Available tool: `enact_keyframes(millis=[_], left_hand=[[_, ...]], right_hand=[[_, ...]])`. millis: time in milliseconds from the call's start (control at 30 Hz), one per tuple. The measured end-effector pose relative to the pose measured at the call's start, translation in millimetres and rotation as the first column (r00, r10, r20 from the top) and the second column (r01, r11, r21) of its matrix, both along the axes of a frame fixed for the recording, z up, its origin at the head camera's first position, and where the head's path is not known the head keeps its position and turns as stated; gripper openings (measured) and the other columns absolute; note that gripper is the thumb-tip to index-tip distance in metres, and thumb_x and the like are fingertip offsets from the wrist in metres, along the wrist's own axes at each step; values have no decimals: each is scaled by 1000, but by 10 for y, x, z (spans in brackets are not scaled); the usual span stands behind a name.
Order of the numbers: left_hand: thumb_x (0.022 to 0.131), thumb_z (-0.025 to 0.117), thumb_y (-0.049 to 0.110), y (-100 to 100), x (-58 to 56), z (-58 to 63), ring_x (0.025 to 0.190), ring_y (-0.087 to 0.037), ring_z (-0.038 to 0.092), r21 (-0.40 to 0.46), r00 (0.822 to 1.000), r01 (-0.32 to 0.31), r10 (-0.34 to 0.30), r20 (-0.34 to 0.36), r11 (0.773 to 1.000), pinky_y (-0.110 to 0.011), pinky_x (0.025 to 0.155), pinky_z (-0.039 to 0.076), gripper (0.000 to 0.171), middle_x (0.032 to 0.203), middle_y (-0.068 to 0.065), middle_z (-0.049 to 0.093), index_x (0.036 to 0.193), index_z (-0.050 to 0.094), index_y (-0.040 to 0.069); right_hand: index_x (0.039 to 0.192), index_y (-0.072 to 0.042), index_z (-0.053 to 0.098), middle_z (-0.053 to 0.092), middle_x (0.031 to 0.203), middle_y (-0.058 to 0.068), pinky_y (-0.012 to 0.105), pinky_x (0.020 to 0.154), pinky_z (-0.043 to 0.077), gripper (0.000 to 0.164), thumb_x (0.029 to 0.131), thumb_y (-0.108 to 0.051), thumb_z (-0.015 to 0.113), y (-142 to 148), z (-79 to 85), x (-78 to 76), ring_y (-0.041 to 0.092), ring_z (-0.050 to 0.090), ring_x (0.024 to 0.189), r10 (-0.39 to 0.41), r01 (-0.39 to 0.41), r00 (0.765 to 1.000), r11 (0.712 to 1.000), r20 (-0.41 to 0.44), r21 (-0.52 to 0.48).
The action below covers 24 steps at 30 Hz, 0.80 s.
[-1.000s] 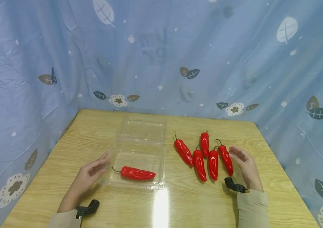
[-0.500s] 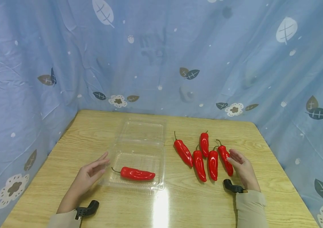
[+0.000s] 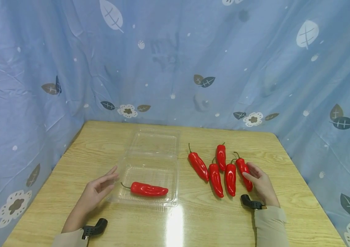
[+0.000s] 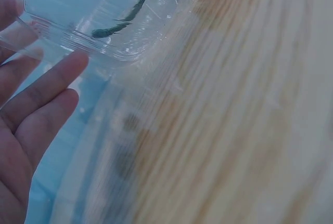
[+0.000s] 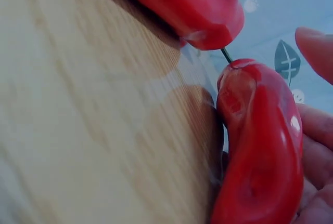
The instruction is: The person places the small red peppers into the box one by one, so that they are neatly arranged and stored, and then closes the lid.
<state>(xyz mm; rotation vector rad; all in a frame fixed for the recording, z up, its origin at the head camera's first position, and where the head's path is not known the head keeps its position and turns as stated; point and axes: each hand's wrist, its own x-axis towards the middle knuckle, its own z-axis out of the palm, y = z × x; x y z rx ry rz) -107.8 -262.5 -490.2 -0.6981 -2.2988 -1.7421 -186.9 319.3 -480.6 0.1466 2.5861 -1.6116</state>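
Note:
My right hand (image 3: 262, 185) is beside the rightmost red chili pepper (image 3: 242, 166), its thumb lying over the pepper in the head view. In the right wrist view the thumb (image 5: 318, 52) stands apart from that pepper, with the other fingers behind it; I cannot tell whether they touch it. Relaxed fingers of my left hand (image 3: 96, 190) reach to the left edge of an opened clear plastic clamshell box (image 3: 150, 169). One red chili pepper (image 3: 148, 189) lies crosswise in the box's near half, stem to the left.
Several more red chili peppers, such as the slanted one (image 3: 198, 166) and a short one (image 3: 221, 157), lie between box and right hand. The box's lid half (image 3: 154, 142) lies flat behind. A blue patterned curtain (image 3: 175, 61) surrounds the wooden table (image 3: 212, 219).
My right hand has shifted slightly left, and its thumb now overlaps the rightmost chili pepper. The left hand and the box have stayed in place.

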Motion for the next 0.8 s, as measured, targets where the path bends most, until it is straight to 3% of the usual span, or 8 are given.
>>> enact_keyframes(millis=[300, 533, 800], left_hand=[[89, 54, -12, -29, -2, -15, 123, 3, 49, -33, 999, -28, 28, -19, 999, -10, 97, 43, 34, 146, -31, 31, 122, 51, -18], [91, 53, -10, -19, 3, 6, 125, 4, 46, -36, 999, -37, 37, -18, 999, -11, 96, 45, 34, 147, -27, 33, 124, 51, -17], [88, 53, -15, 1, -1, -39, 120, -2, 53, 3, 999, -21, 21, -50, 1000, -12, 97, 45, 35, 146, -27, 33, 123, 50, -19]], right_hand=[[150, -4, 24, 28, 152, 23, 33, 107, 39, 73, 93, -33, 60, -55, 0, -32, 38, 31, 138, 23, -25, 999, 995, 27, 94], [150, -3, 23, 29, 151, 25, 44, 108, 35, 73, 93, -29, 62, -50, -12, -57, 39, 32, 137, 30, -32, 999, 989, 21, 143], [151, -6, 19, 24, 152, 27, 58, 111, 30, 75, 93, -29, 61, -23, -46, -15, 44, 27, 137, 3, -12, 998, 989, 61, 150]])
